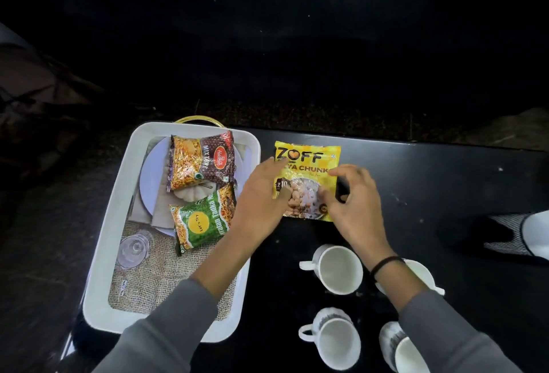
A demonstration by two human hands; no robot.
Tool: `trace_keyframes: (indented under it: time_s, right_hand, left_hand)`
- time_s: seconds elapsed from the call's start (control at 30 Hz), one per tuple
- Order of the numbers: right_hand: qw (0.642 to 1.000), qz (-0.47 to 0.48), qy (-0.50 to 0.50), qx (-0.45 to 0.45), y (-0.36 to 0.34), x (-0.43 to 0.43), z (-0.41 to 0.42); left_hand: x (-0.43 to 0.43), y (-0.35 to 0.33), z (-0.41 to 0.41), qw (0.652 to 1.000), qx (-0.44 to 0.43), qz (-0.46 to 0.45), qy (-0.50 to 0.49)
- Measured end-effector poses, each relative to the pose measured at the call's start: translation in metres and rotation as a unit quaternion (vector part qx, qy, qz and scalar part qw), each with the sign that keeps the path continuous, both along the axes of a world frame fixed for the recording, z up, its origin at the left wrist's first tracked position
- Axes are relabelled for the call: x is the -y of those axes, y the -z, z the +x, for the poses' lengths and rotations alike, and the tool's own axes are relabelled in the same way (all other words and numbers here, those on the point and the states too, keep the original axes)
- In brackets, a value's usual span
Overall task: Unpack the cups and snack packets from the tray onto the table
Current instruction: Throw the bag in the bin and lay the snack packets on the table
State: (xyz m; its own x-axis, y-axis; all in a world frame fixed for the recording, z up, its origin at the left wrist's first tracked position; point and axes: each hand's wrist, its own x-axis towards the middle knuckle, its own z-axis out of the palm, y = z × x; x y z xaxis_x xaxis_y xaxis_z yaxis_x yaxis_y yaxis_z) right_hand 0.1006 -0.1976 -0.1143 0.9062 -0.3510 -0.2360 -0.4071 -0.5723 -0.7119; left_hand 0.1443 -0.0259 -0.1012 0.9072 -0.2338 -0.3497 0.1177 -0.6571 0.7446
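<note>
Tray (101, 254), left: brown packet (202, 161) and green packet (202, 221) lie inside. Light, crinkly, slippery film, I judge, so pinch a sealed edge. Centre: yellow packet (309, 158) down at the bench (445, 179), with left grip (258, 194) and right grip (353, 194) pinching its side edges. Right: cups (338, 268) stand on the bench. Rigid and breakable; take by handle.

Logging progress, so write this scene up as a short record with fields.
tray: holds brown packet, green packet
yellow packet: out of tray, over the table
left hand: holds yellow packet's left edge
right hand: holds its right edge
cups: four, on table, none in tray
left to unpack: two packets
</note>
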Motion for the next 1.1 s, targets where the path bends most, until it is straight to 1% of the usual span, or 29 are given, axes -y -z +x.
trace_keyframes:
  time_s: [0.07,0.13,0.2,0.27,0.37,0.47,0.6,0.73,0.8,0.87,1.0,1.1]
  right_hand:
    - [0.996,-0.059,-0.066,-0.011,0.002,-0.005,-0.001]
    - [0.982,-0.125,-0.137,-0.036,0.004,-0.009,-0.002]
    - [0.973,-0.143,-0.169,-0.058,0.005,-0.011,-0.002]
    - [0.972,-0.138,-0.174,-0.070,0.005,-0.011,0.000]
    - [0.974,-0.133,-0.167,-0.073,-0.001,-0.013,0.002]
    - [0.970,-0.155,-0.175,-0.062,-0.010,-0.021,0.004]
    - [0.968,-0.167,-0.185,-0.037,-0.018,-0.046,0.005]
    - [0.969,-0.131,-0.208,0.002,-0.023,-0.080,0.007]
    - [0.967,-0.108,-0.229,0.008,-0.022,-0.097,0.009]
    - [0.965,-0.082,-0.249,0.009,-0.022,-0.113,0.010]
    - [0.956,-0.077,-0.284,-0.003,-0.020,-0.138,0.021]
    - [0.959,-0.066,-0.276,-0.016,-0.019,-0.150,0.034]
  left_hand:
    - [0.000,0.003,-0.005,0.992,0.051,0.083,0.078]
    - [0.003,0.007,-0.008,0.970,0.099,0.151,0.160]
    - [0.006,0.012,-0.009,0.947,0.115,0.204,0.220]
    - [0.006,0.014,-0.008,0.944,0.114,0.215,0.224]
    - [0.003,0.010,-0.009,0.955,0.118,0.190,0.194]
    - [-0.005,0.001,-0.012,0.965,0.117,0.159,0.170]
    - [-0.027,-0.010,-0.020,0.968,0.138,0.150,0.145]
    - [-0.060,-0.019,-0.029,0.978,0.148,0.136,0.051]
    - [-0.081,-0.021,-0.033,0.980,0.150,0.133,-0.008]
    - [-0.103,-0.020,-0.036,0.979,0.147,0.134,-0.044]
    - [-0.134,-0.015,-0.030,0.980,0.118,0.132,-0.092]
    - [-0.143,-0.008,-0.012,0.978,0.072,0.097,-0.169]
